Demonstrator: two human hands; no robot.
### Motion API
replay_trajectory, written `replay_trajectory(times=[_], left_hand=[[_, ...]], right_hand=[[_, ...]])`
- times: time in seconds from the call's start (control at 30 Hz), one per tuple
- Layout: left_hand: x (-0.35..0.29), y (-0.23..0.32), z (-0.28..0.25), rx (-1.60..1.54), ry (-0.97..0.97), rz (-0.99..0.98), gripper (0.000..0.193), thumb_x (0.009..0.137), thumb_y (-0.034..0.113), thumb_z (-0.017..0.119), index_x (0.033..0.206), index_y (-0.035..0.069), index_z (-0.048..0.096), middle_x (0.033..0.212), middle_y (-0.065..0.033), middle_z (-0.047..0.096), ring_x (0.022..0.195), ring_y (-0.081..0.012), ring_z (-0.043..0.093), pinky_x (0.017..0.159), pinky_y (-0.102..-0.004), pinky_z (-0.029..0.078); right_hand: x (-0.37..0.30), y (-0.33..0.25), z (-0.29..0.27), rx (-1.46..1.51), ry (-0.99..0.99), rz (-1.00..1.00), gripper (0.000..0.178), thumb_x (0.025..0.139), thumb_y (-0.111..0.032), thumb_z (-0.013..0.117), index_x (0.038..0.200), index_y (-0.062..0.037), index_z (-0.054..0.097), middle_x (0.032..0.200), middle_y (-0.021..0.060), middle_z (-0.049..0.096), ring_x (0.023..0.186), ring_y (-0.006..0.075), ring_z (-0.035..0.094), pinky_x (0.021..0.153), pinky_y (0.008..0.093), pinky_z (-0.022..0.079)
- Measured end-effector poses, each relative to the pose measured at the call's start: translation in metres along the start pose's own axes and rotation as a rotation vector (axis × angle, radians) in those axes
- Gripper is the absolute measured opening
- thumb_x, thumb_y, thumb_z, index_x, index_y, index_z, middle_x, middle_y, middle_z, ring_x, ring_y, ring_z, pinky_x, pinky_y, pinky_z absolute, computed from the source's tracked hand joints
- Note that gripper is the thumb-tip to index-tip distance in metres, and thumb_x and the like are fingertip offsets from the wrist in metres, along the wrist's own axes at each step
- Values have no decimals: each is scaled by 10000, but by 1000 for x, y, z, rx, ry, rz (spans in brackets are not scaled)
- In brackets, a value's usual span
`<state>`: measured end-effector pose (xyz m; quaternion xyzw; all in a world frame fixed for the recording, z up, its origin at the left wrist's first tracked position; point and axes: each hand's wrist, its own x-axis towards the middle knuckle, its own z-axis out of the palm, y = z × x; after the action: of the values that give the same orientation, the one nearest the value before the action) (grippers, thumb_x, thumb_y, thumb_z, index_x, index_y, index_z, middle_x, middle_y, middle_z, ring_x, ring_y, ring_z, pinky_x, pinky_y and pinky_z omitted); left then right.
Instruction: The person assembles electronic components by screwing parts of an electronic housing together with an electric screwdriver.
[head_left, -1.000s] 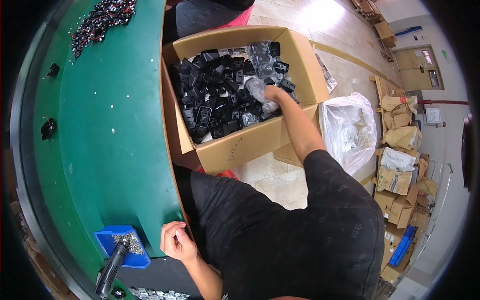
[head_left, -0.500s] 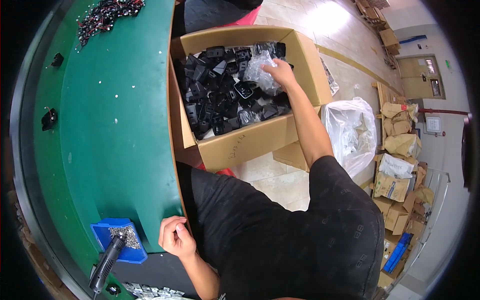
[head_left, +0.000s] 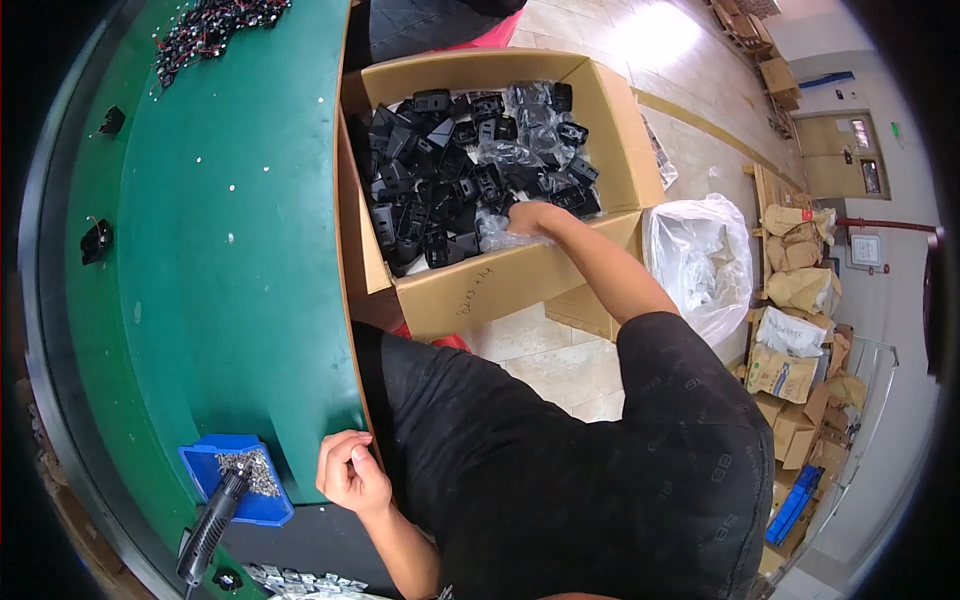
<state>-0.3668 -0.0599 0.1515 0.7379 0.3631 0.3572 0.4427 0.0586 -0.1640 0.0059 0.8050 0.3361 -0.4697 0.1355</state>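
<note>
So, compared with half a second ago, the right hand [head_left: 530, 216] has come off the crumpled clear plastic bag [head_left: 508, 153] it had up over the far part of the pile, and that bag now lies on top of the angular black plastic housings [head_left: 402, 146]. The hand's now down at the near side of the big open brown cardboard box [head_left: 535, 282], wrist just inside the near wall. Another crinkled clear plastic bag [head_left: 494, 232] sits right at its fingers, on their left, overlapping them in this view. The fingertips are buried, so I can't tell if they're pinching it or spread. Left hand [head_left: 352, 478] hasn't really budged: fingers loosely curled in, nothing visible in them, at the near right edge of the green tabletop [head_left: 250, 330], right of the blue plastic bin [head_left: 276, 513] of small silver screws [head_left: 262, 474].
</note>
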Motion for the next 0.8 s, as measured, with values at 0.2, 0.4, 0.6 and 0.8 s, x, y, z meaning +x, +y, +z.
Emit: replay_trajectory(times=[0.2, 0.4, 0.6, 0.8], left_hand=[[1, 0, 0, -10, -5, -8, 144, 823, 68, 559, 723, -33, 579, 687, -127, 612, 600, -215, 574, 546, -276, 447], [0, 0, -1, -8, -6, 3, 132, 818, 60, 558, 728, -34, 581, 690, -128, 614, 604, -218, 576, 551, -281, 451], [-1, -2, -1, -23, 3, 8, 144, 833, 67, 562, 733, -35, 585, 689, -127, 613, 603, -217, 576, 550, -283, 451], [-1, -1, 0, -8, -6, -4, 153, 839, 78, 566, 734, -30, 587, 694, -126, 616, 605, -216, 579, 548, -280, 447]], right_hand=[[29, 24, 16, 5, 360, -139, 388, 747, -342, 670, 936, -4, 690, 934, 208, 672, 895, 362, 643, 797, 430, 490], [-20, 21, -37, 818, 928, -257, 318, 787, -248, 655, 984, 1, 653, 883, 142, 681, 794, 200, 628, 738, 340, 489], [-28, 98, -46, 779, 531, -58, 335, 732, -222, 654, 959, 25, 666, 823, 119, 679, 781, 192, 630, 704, 341, 496], [3, 93, -9, -167, -90, 148, 343, 699, -253, 635, 926, -6, 707, 985, 214, 671, 906, 321, 660, 751, 424, 503]])
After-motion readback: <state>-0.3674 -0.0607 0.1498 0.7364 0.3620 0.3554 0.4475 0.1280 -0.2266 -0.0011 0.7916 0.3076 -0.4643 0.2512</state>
